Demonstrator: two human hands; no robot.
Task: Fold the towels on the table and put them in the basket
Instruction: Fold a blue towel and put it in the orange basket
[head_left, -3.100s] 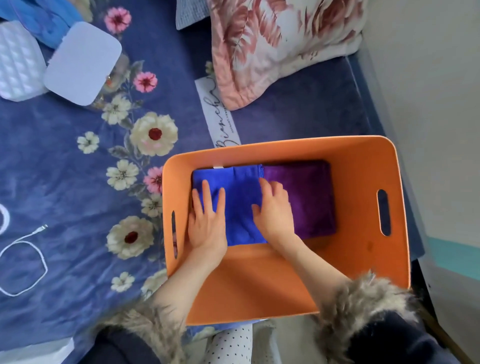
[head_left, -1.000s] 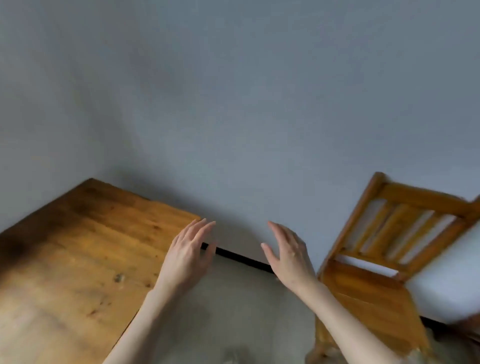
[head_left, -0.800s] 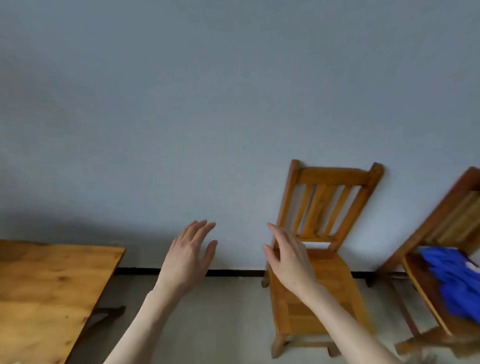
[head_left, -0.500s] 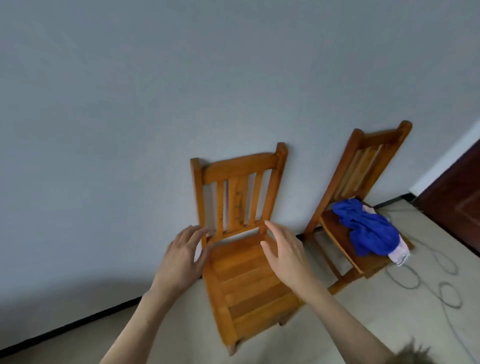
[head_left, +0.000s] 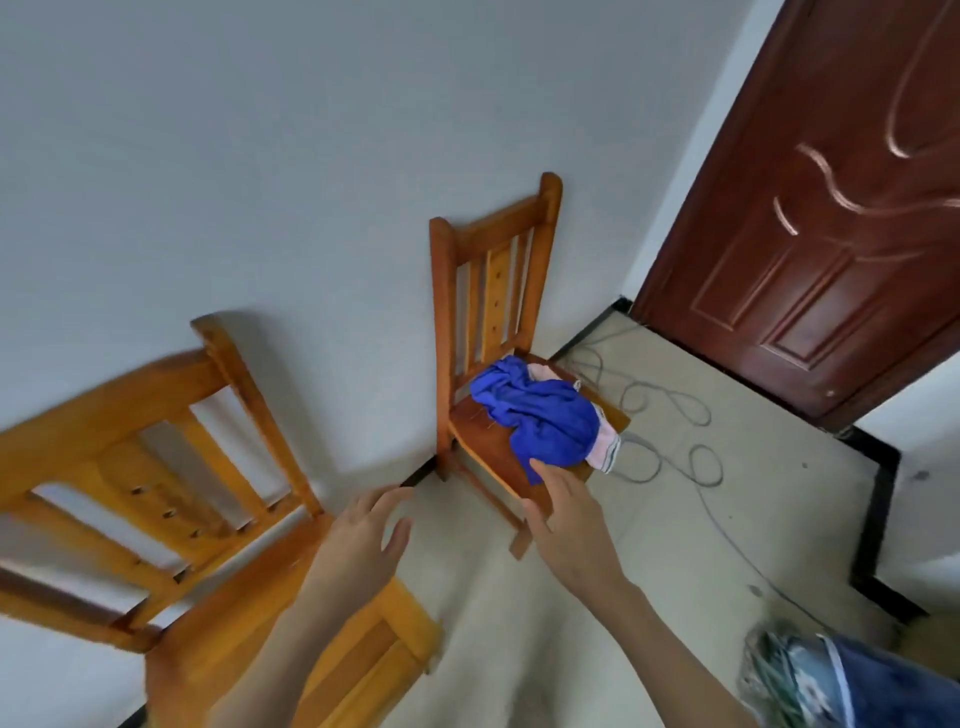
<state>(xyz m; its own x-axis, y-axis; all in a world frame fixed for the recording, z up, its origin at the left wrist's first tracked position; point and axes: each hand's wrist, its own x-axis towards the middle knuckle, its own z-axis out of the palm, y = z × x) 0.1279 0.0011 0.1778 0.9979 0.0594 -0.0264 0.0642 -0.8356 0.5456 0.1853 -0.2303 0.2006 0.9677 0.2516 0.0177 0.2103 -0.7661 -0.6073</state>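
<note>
Half a second ago the near chair (head_left: 218, 525) was sitting square ahead under both hands; now it is lying off to the lower left, tilted in the view, and the far chair (head_left: 493, 364) is standing almost at centre against the wall (head_left: 234, 156). The blue towel (head_left: 540, 415) is lying crumpled on the far chair's seat, over a pink cloth (head_left: 602, 449) that is peeking out at its right edge and behind it. The towel, earlier well to the right of the hands, is now sitting just above the right hand (head_left: 566, 525).

The right hand is reaching toward the seat's front edge, its fingers (head_left: 545, 475) straight and close together, holding nothing; the fingertips are overlapping the towel's lower corner in the view, and whether they are touching it cannot be told. The left hand (head_left: 358, 540) is hovering over the floor (head_left: 727, 493) between the two chairs, its fingers spread and relaxed, also holding nothing. Both hands are keeping the same raised, open pose as before.

A dark red door (head_left: 831, 208), earlier only a sliver at the right edge, is now filling the upper right. A grey cable (head_left: 670, 415) is looping across the pale floor beside the far chair. A black skirting (head_left: 878, 519) is running along the wall at right. A patterned blue fabric (head_left: 831, 680) is showing at the lower right corner.
</note>
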